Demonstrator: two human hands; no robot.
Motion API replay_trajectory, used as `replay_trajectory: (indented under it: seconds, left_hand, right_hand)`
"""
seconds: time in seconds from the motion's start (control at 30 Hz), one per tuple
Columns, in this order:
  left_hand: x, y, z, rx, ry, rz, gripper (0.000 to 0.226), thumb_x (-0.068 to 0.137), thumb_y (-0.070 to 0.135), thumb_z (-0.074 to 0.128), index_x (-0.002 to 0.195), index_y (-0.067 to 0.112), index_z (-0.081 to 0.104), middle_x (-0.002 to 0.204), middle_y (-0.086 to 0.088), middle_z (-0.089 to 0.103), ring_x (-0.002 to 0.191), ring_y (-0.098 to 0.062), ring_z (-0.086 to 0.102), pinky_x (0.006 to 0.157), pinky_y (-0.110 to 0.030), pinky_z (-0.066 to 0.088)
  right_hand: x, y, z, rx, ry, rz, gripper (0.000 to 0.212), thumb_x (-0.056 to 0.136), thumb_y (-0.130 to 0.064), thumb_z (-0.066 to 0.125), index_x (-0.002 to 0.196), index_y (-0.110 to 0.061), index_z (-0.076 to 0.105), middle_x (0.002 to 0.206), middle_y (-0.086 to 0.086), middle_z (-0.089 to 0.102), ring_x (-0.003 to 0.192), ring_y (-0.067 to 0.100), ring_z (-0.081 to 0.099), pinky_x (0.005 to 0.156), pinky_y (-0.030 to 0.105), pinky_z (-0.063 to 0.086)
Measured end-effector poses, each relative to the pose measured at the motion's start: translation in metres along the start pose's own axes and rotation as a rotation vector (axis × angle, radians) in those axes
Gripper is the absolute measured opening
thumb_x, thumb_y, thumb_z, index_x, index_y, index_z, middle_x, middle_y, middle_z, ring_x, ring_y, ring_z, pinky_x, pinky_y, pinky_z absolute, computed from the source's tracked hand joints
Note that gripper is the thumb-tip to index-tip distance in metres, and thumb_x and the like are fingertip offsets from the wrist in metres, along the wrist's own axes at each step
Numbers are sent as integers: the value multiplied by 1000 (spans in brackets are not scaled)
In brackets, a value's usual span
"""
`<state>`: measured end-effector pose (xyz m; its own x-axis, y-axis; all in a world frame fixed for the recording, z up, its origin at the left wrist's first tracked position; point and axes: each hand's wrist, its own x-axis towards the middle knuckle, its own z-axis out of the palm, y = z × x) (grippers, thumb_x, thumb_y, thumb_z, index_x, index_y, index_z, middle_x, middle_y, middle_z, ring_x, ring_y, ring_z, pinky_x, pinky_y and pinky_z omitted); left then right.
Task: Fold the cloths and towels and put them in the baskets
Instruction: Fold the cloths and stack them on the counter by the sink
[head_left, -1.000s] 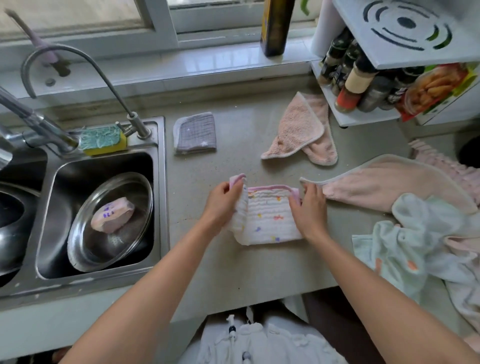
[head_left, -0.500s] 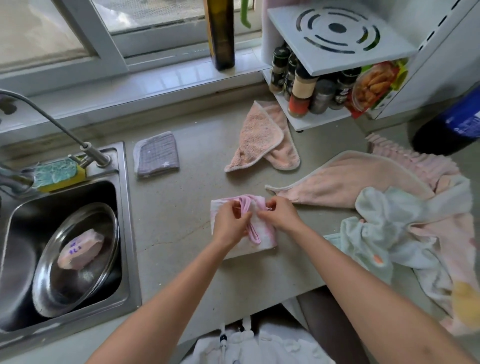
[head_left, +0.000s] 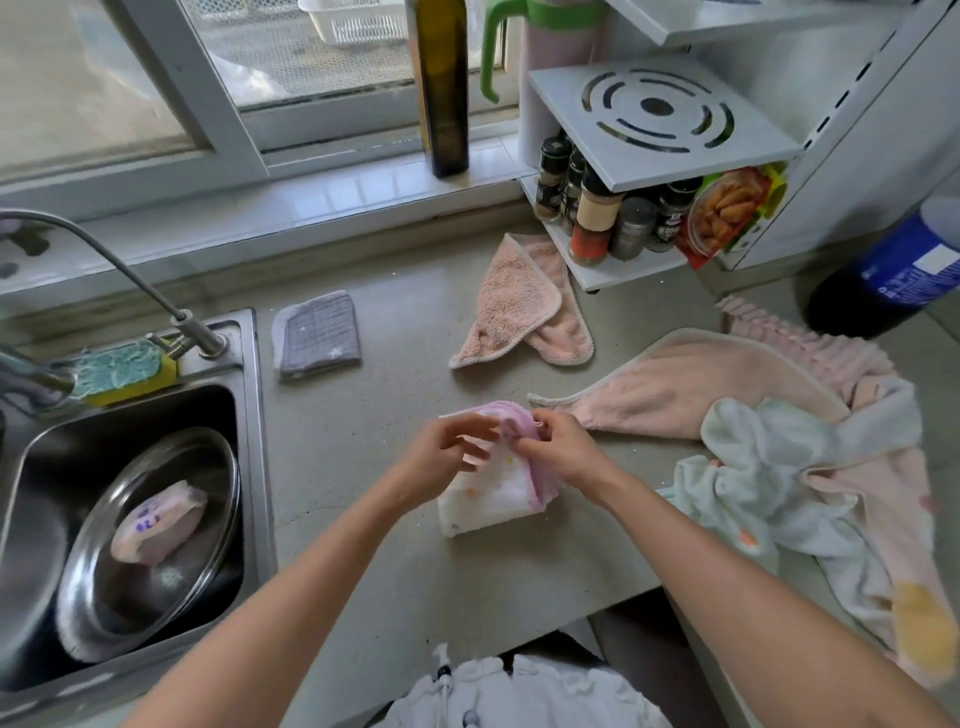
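While both hands are meeting over the white cloth (head_left: 493, 493), it is lying folded on the counter (head_left: 395, 426), near the front edge. The right hand (head_left: 558, 449) is pinching the cloth's pink hem at the top fold. The left hand (head_left: 449, 454) is touching the cloth with loosely spread fingers, grasping nothing. A grey cloth (head_left: 318, 333) is lying folded near the sink (head_left: 249, 415), well apart from the hands. A pink towel (head_left: 522, 304) is sitting crumpled beside the spice rack (head_left: 660, 130). To the right, a larger pink towel (head_left: 685, 387) is lying spread out, with a pale green cloth (head_left: 753, 467) heaped on it.
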<state>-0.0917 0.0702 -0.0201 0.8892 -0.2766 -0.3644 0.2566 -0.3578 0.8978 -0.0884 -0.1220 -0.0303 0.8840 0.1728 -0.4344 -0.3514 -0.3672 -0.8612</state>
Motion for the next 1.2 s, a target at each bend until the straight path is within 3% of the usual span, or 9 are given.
replay_trajectory:
  seconds: [0.1,0.17,0.4,0.6,0.7,0.8,1.03,1.13,1.2]
  left_hand:
    - [-3,3,-34,389,224,319,28,87,10,61,114,20,58,116,1,57,102,-8,55,89,-23,43]
    - [-5,4,-55,504,176,416,32,83,25,71,111,23,56,121,3,52,109,-9,50,94,-22,41]
    - [-13,15,-82,431,203,510,30,80,26,75,104,20,58,116,7,57,99,-2,59,89,-20,50]
    - [-21,34,-90,189,176,492,23,78,20,77,97,21,64,101,0,62,90,-10,61,81,-22,55]
    - [-17,38,-95,129,180,425,10,81,17,75,89,14,70,87,-1,68,81,-8,61,73,-25,55]
    - [-14,45,-102,76,189,357,10,82,17,74,87,10,73,83,-3,71,76,-6,63,72,-22,51]
    - [-15,57,-110,29,-119,176,19,88,22,67,97,6,73,90,-6,73,80,-9,67,75,-25,55]
    - [-11,49,-121,159,-59,145,33,84,44,68,89,13,77,79,-5,71,71,-12,62,73,-38,54]
    - [-5,43,-135,264,29,131,49,72,66,65,74,19,76,62,-2,54,60,-16,46,57,-38,39]
  right_hand:
    - [1,-18,-8,-40,-16,-102,20,82,-6,69,97,-14,59,95,4,68,86,12,61,78,29,49]
    - [1,-38,-13,-13,-54,-153,25,84,-5,67,103,-15,54,98,6,68,88,11,62,79,29,49]
    - [3,-90,-11,7,-119,-302,24,89,-5,57,107,-19,59,98,-6,66,89,0,60,75,15,44]
    - [4,-113,2,70,46,-348,20,82,-26,46,96,-16,57,86,-6,60,79,4,51,72,26,38]
    - [10,-122,7,-119,127,-434,35,81,-43,54,101,-15,57,94,0,63,83,5,54,74,24,41]
    - [17,-128,7,-180,194,-452,39,77,-51,61,88,-14,57,79,-7,60,74,4,52,66,22,39]
    - [31,-146,11,-142,236,-459,49,78,-49,54,94,-2,54,85,2,56,79,13,51,71,31,40]
    - [32,-143,10,-276,302,-510,40,82,-45,52,91,-6,50,80,-2,54,76,16,51,66,29,35]
    - [33,-134,12,-366,332,-510,32,89,-42,53,88,-10,45,73,-5,50,72,18,49,63,33,33]
